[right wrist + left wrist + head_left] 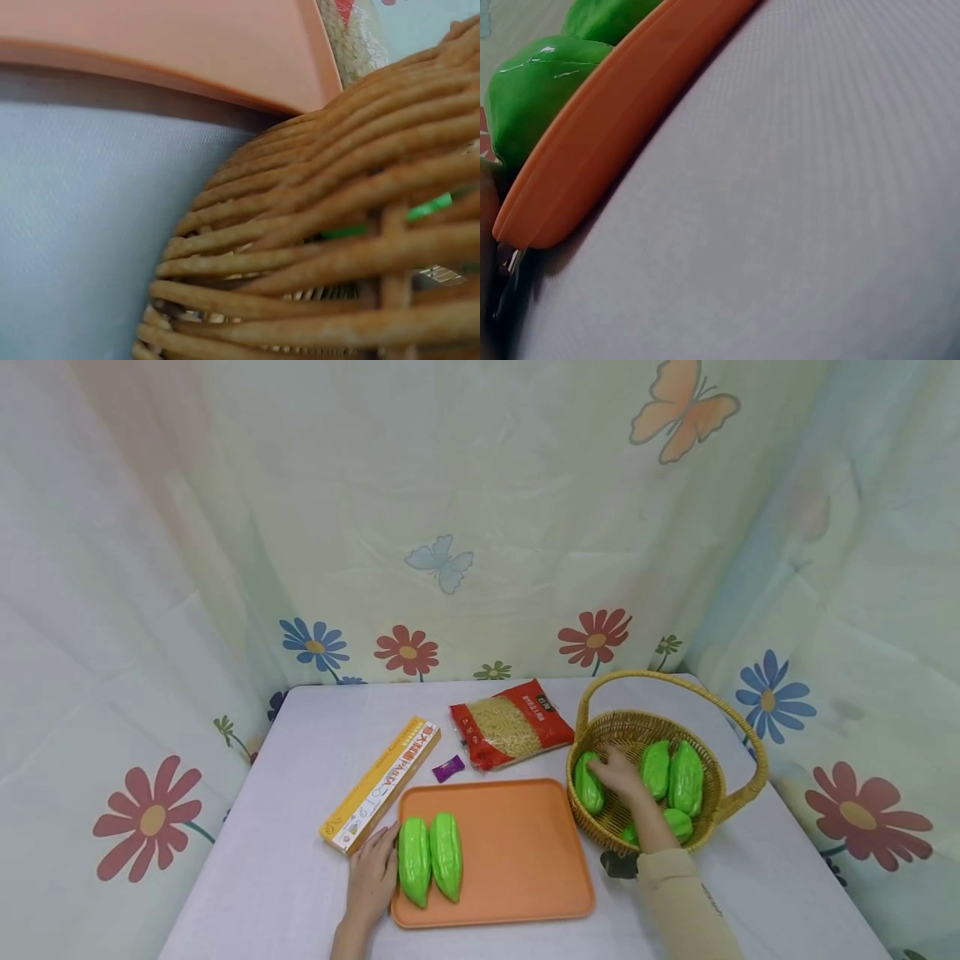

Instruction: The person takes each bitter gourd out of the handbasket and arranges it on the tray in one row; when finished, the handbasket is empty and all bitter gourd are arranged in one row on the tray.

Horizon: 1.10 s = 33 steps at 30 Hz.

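Note:
Along the left edge of an orange tray (517, 852), my left hand (371, 872) rests with its fingers extended, right beside the rim. On that side of the tray lie two glossy green ridged fruits, one on the left (414, 860) and one beside it (446, 857). My right hand (621, 774) reaches down into a wicker basket (708, 739). Its thumb side overlaps a green ridged fruit (588, 785) at the basket's left wall; I cannot tell whether the fingers grip it. In the right wrist view the basket's woven wall (337, 217) hides the hand.
More green fruits (686, 778) lie in the basket, under its tall arched handle (675, 681). Behind the tray are a red pasta bag (510, 727) and a small purple packet (448, 768). A yellow-and-white pasta box (382, 785) lies slanted just beyond my left hand.

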Each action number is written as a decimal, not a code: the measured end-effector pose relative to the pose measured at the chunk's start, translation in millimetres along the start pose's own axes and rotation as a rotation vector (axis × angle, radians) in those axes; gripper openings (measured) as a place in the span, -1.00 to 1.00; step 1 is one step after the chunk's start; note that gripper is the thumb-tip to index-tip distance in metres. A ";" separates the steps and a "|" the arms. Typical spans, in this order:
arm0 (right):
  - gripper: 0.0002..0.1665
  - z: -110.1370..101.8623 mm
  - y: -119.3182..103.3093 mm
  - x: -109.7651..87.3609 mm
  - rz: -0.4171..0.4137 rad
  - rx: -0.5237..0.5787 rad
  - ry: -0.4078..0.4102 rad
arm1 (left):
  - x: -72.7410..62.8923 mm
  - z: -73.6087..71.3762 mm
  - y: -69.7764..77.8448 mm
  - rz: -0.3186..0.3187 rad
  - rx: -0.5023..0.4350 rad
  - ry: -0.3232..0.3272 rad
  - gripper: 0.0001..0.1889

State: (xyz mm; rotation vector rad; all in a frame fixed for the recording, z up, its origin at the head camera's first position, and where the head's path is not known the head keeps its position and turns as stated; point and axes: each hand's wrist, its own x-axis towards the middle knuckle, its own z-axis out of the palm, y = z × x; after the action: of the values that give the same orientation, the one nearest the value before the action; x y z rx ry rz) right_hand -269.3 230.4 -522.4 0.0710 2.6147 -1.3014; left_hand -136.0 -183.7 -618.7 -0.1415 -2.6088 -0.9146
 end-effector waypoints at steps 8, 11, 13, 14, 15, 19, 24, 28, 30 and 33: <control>-0.32 5.4 -0.9 -1.8 -0.020 -0.020 0.002 | 0.3 -1.3 0.8 -0.028 -0.013 -0.031 -0.57; -0.32 6.6 -1.8 -3.3 -0.016 -0.023 -0.001 | 0.4 -2.3 1.2 -0.041 -0.017 -0.044 -0.57; -0.31 7.0 -1.6 -3.5 -0.016 -0.012 -0.003 | 0.5 -2.3 1.1 -0.043 -0.021 -0.048 -0.57; -0.31 6.7 -1.6 -3.7 -0.017 -0.003 -0.007 | 0.4 -2.1 1.0 -0.041 -0.021 -0.047 -0.57; -0.31 6.4 -1.5 -3.8 -0.017 0.006 -0.008 | 0.3 -1.8 0.8 -0.039 -0.020 -0.045 -0.57; -0.32 4.0 -1.5 -4.5 -0.015 0.061 -0.013 | 0.0 -1.1 0.1 -0.039 -0.022 -0.044 -0.57; -0.31 -1.4 -7.7 -8.6 -0.010 0.101 -0.011 | 0.0 -1.7 1.0 -0.043 -0.018 -0.049 -0.57; -0.30 -6.4 -14.7 -11.0 -0.017 0.132 -0.004 | 0.3 -2.4 1.6 -0.049 -0.021 -0.055 -0.58; -0.30 -8.9 -18.6 -12.3 -0.025 0.150 0.006 | 0.3 -2.6 1.6 -0.051 -0.021 -0.058 -0.57; -0.30 -12.3 -24.1 -14.9 -0.038 0.172 0.024 | 0.1 -2.4 1.3 -0.048 -0.022 -0.059 -0.57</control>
State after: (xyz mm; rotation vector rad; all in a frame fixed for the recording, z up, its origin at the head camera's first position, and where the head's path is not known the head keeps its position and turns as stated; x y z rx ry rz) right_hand -260.3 226.3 -493.1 0.0654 2.5294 -1.5445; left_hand -135.1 -184.2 -616.2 -0.1139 -2.6674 -0.9694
